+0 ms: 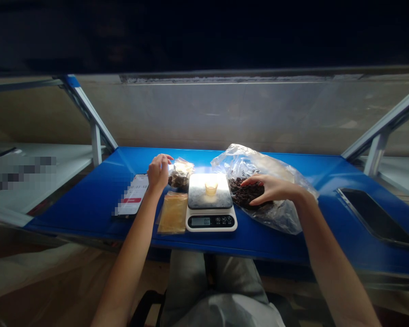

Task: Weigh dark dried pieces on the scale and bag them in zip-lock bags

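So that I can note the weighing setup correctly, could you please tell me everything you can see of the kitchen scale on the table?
The digital kitchen scale has a white body and a square, glossy grey platform. Its front panel holds a dark display, apparently reading zero, though the digits are small, and a row of small buttons. It sits flat on the blue table. A small translucent cup, amber in the light, stands on the platform. Neither hand touches the scale.

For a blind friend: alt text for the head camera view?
A person's right hand rests on dark pieces in a clear plastic bag, while the left hand hovers beside a resealable bag. Between them, a digital scale holds a cup on a blue table.
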{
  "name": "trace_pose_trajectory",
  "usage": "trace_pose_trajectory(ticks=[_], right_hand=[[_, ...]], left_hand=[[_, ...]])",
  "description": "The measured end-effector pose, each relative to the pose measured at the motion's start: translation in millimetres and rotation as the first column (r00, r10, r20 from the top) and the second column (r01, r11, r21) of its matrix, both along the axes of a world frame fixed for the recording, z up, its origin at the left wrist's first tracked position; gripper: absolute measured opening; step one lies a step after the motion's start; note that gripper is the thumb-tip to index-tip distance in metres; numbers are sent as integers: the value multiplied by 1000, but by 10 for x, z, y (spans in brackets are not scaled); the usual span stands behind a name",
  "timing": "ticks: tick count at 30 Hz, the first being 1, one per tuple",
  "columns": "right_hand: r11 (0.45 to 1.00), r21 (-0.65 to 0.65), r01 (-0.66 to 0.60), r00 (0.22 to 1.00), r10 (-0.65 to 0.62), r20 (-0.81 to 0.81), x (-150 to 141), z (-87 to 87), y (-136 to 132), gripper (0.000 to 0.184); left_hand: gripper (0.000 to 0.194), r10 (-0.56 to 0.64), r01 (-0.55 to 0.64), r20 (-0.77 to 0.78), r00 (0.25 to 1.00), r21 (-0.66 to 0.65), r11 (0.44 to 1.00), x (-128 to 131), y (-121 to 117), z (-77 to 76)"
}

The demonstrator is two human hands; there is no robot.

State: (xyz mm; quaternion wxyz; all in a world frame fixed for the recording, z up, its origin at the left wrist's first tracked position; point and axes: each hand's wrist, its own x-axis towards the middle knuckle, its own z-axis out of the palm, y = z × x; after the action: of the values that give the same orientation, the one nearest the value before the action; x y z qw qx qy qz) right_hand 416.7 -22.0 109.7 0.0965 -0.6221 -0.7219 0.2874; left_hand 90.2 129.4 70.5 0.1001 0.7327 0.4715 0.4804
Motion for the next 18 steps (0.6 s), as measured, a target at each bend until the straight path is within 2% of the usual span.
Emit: trace_pose_trajectory(ticks=[11, 18], right_hand=[[1000, 11, 23, 996, -22, -92, 51, 47, -12, 41], [994, 70, 80, 994, -74, -87, 21, -48, 35, 34]], left_hand=[[45, 8, -8, -12, 1000, -17, 1000, 3, 1, -12], [40, -22, 17, -72, 997, -79, 997, 47, -44, 2]])
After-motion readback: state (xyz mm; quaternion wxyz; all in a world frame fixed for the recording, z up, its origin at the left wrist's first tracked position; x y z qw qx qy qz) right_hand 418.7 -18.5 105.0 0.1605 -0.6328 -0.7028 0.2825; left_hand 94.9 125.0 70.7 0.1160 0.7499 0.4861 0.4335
